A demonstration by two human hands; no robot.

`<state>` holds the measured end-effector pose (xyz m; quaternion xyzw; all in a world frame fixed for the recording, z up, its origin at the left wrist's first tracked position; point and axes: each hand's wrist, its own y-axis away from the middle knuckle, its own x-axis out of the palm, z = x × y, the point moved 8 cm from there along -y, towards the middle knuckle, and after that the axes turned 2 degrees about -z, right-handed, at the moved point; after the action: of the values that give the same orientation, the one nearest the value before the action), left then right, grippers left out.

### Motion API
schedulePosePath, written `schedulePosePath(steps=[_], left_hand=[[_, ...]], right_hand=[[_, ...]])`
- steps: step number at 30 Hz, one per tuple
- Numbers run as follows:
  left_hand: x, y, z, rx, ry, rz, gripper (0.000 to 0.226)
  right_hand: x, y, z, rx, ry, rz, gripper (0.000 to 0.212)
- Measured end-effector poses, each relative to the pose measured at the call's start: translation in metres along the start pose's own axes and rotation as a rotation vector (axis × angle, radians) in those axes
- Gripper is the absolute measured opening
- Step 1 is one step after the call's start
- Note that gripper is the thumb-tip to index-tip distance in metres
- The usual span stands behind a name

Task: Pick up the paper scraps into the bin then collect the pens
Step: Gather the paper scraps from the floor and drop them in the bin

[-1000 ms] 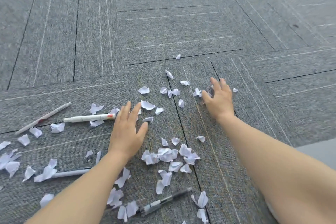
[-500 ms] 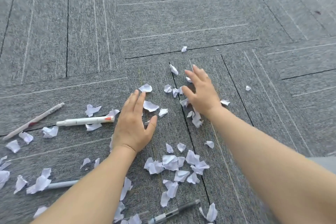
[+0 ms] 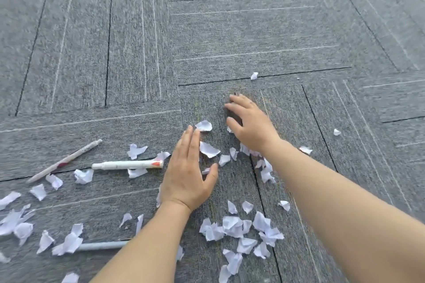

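Several white paper scraps [image 3: 239,230] lie scattered over the grey carpet [image 3: 241,37]. My left hand [image 3: 187,172] rests flat on the carpet, fingers together, thumb spread, with a scrap [image 3: 208,150] just right of its fingertips. My right hand [image 3: 250,124] is cupped palm-down over scraps, with more bunched under its wrist [image 3: 264,167]. A thick white pen with an orange tip [image 3: 127,165] lies left of my left hand. A thin white pen [image 3: 64,161] lies further left. A pale blue pen [image 3: 101,246] lies partly under my left forearm. No bin is in view.
Single scraps lie apart at the back [image 3: 254,75] and at the right [image 3: 337,132]. The floor is carpet tiles with dark seams.
My right hand has swept leftward and nearer across the carpet, dragging scraps toward my left hand. My left hand has stayed almost still. The dark pen at the bottom has left the view.
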<state>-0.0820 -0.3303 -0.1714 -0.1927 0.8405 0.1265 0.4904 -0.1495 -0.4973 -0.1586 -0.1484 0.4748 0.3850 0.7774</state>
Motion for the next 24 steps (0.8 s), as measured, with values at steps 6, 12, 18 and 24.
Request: schedulePosePath(steps=[6, 12, 18, 24], left_hand=[[0.004, -0.003, 0.003, -0.001, -0.032, -0.002, 0.08], [0.005, -0.002, 0.003, -0.013, -0.036, 0.005, 0.079], [0.004, -0.002, 0.003, -0.003, -0.035, 0.008, 0.08], [0.005, -0.002, 0.003, -0.004, -0.038, 0.014, 0.08]], right_hand=[[-0.033, 0.033, 0.017, -0.203, -0.062, -0.374, 0.033], [-0.044, -0.078, -0.048, 0.299, 0.187, -0.097, 0.066], [-0.05, -0.063, -0.035, 0.035, 0.388, -0.247, 0.034], [-0.035, 0.011, -0.014, -0.135, 0.202, -0.263, 0.02]])
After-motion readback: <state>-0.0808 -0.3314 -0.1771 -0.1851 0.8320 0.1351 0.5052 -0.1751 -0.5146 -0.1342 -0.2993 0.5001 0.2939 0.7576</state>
